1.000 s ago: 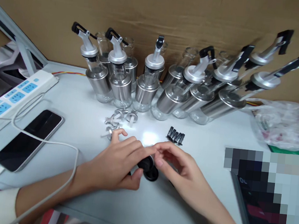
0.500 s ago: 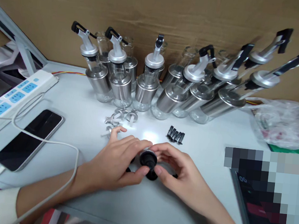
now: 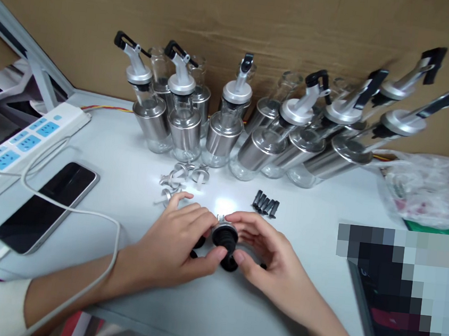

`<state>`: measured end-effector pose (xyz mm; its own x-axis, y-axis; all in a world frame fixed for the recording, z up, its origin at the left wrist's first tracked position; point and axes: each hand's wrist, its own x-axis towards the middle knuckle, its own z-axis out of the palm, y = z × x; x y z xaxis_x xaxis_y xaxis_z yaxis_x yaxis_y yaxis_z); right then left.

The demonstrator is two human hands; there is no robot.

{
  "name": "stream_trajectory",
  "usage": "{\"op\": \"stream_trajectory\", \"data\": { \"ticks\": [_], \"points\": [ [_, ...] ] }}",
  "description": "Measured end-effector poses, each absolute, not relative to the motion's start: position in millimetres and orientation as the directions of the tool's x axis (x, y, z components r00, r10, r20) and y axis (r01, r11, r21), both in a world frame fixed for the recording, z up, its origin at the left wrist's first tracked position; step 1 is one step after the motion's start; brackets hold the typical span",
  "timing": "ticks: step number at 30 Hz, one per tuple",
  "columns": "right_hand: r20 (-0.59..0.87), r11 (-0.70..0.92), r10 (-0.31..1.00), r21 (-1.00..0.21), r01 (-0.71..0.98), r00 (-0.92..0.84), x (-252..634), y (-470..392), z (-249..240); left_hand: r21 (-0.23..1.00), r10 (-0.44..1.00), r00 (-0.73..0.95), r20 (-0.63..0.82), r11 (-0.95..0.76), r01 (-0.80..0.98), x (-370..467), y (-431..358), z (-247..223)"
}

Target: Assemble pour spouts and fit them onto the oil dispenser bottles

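Between my two hands is a bottle pourer top [image 3: 224,234], with a silver cap and a black ribbed stopper turned toward me. My left hand [image 3: 179,241] grips its left side with thumb and fingers, its little finger sticking out. On the other side, the fingers of my right hand [image 3: 266,252] are round the cap, with the thumb at the stopper's lower end. Black round pieces [image 3: 199,242] lie partly hidden under my hands. Beyond my left hand are several loose silver pourer spouts [image 3: 179,173]. A small row of black levers [image 3: 265,204] lies past my right hand.
Glass and steel oil bottles [image 3: 223,138] stand along the cardboard wall [image 3: 224,13], the front ones fitted with pourers. A power strip [image 3: 26,142] and a phone [image 3: 47,208] are at left; a white cable [image 3: 99,216] crosses my left forearm. A plastic bag [image 3: 431,184] lies right.
Small silver prongs now show above the pourer's cap, which is tilted slightly differently. Both hands keep their hold. The whole view has shifted a little.
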<state>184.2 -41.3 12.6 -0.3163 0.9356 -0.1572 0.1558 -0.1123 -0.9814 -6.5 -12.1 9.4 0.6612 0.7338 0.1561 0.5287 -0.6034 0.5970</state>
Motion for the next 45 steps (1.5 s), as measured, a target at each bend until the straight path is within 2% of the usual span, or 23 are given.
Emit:
{"op": "stream_trajectory", "data": {
  "ticks": [28,32,40,45],
  "points": [
    [-0.035,0.079,0.949,-0.935,0.345,-0.312,184.2,-43.5,6.7,0.534,0.730,0.665,0.159,-0.630,0.563,-3.8,-11.9,10.1],
    [-0.023,0.106,0.940,-0.929,0.356,-0.340,182.5,-46.0,5.1,0.550,0.724,0.664,0.188,-0.638,0.539,-4.0,-11.7,9.4],
    [0.031,0.181,0.919,-0.918,0.352,-0.393,181.9,-48.4,6.9,0.626,0.718,0.678,0.156,-0.603,0.495,-4.2,-11.4,13.5],
    [0.087,0.238,0.916,-0.905,0.354,-0.392,180.0,-49.9,7.6,0.617,0.695,0.700,0.162,-0.625,0.478,-5.0,-12.4,16.2]
  ]
}}
